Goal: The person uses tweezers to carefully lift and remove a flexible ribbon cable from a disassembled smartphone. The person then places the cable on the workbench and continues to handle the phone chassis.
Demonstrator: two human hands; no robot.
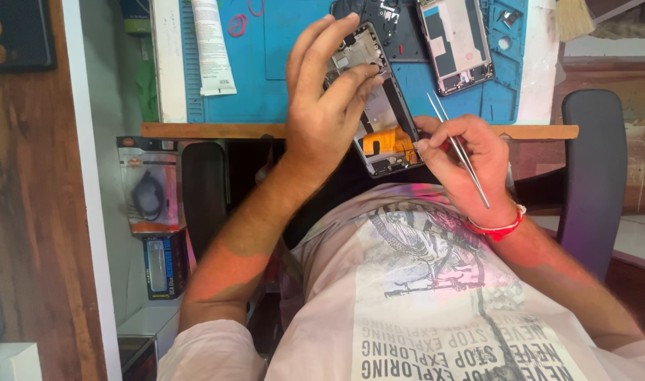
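My left hand point(329, 99) grips an opened phone frame point(386, 120), fingers wrapped over its upper part, holding it tilted above the front edge of the desk. An orange flex part point(382, 143) shows near the frame's lower end. My right hand point(470, 166) holds metal tweezers point(458, 149) and a red-handled tool, its fingertips touching the frame's lower right corner by the orange part. A red band circles my right wrist.
A blue work mat point(280, 77) covers the desk, carrying a second opened phone body point(456, 42), a white tube point(213, 46), red rubber bands point(237, 25) and a brush point(573, 17). Black chair armrests point(594, 169) flank me. Packaged goods point(149, 187) hang at left.
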